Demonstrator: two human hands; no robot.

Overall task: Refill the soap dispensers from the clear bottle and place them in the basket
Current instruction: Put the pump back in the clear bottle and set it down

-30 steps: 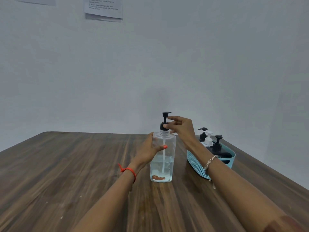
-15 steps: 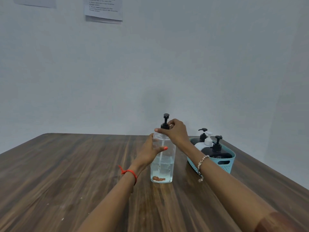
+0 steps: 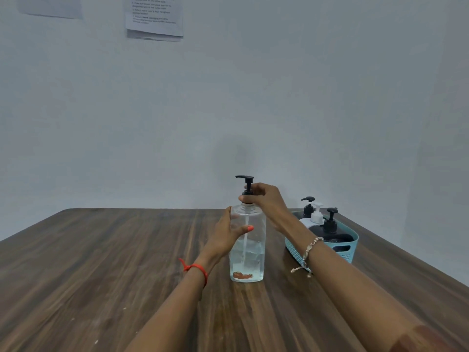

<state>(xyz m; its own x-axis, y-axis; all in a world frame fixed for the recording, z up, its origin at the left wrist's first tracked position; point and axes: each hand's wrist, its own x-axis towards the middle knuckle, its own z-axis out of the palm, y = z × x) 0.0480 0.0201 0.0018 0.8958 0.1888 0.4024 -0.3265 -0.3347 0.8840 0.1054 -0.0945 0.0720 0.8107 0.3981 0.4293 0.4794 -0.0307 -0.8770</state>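
Upright on the tabletop [image 3: 101, 262], near the middle: clear bottle [image 3: 247, 252], part full. Left hand [image 3: 227, 236] wrapped around its left side, thumb across the front. Right hand [image 3: 264, 198] closed around the black pump [image 3: 247, 185] collar at the neck. Just right, slightly farther: blue basket [image 3: 351, 246] holding three soap dispensers [image 3: 330, 228], two black, one white.

The clear bottle [image 3: 247, 246] stands upright on the worktop [image 3: 101, 262] at centre. The left hand [image 3: 228, 236] is at its 9 o'clock side; the right hand [image 3: 264, 199] is at its neck, 12 o'clock. The basket [image 3: 347, 247] sits at 3 o'clock, near the bottle. Three dispensers [image 3: 330, 229] stand in the basket. Two papers [image 3: 154, 17] hang on the wall behind.
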